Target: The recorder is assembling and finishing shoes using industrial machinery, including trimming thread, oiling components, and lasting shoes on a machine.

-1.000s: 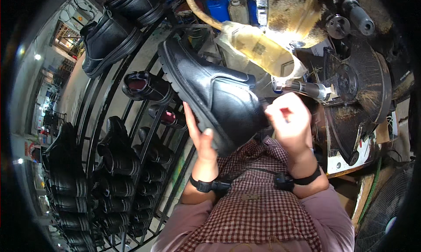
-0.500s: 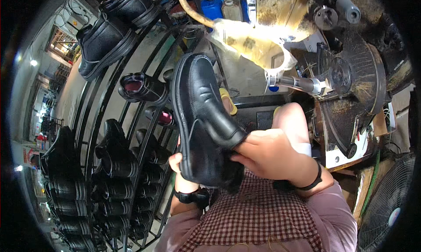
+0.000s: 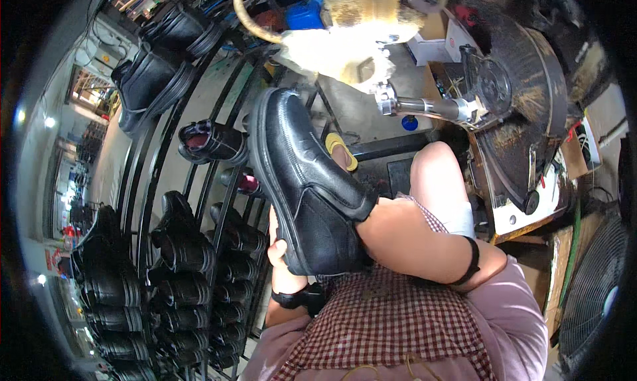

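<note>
A black leather slip-on shoe (image 3: pixel 302 182) is held up in front of me, toe pointing away and its thick sole turned to the left. My left hand (image 3: pixel 277 251) grips it from the sole side near the heel, the thumb resting along the sole edge and most fingers hidden behind. Through the shoe's opening goes my right hand (image 3: pixel 385 227), sunk in past the knuckles, so its fingers are out of sight inside.
On the left a black metal rack (image 3: pixel 147 202) bears several black shoes (image 3: pixel 176 291). A brightly lit lamp (image 3: pixel 345 52) hangs ahead, beside a machine with a metal shaft (image 3: pixel 428 107) and wheel. A fan (image 3: pixel 594 301) stands at the lower right.
My right hand has slid deeper into the shoe; its fingers and knuckles no longer show. The shoe stays in my left hand, and the view has shifted slightly.
</note>
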A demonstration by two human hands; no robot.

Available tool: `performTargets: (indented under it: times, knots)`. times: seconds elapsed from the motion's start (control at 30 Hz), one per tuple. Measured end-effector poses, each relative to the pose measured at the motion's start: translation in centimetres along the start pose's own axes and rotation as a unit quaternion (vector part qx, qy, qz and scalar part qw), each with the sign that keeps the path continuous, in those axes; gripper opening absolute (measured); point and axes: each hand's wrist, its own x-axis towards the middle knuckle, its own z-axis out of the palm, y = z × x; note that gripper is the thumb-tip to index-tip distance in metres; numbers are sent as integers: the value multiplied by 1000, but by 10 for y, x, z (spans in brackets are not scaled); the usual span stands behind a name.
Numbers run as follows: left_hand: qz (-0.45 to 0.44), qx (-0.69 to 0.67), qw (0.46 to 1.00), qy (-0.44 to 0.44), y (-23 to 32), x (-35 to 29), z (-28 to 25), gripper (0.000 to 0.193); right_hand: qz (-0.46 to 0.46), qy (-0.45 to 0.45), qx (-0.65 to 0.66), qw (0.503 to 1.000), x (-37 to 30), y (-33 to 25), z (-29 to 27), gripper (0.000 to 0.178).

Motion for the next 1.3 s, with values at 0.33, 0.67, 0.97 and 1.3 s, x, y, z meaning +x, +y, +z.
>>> performTargets:
  times: [0.33,0.67,0.97,1.3]
  knots:
    - [-60,-80,994,48,29,-29,-25,56,-40,18,490,871,-25,37,-17,20]
    - [-108,-95,989,44,16,-41,-21,57,146,142,656,727,-6,39,-4,18]
    - [-128,-108,985,45,24,-39,-16,57,117,179,617,758,18,31,-7,37]
    - [-140,-136,980,45,30,-75,-21,58,89,173,523,830,26,39,-21,38]
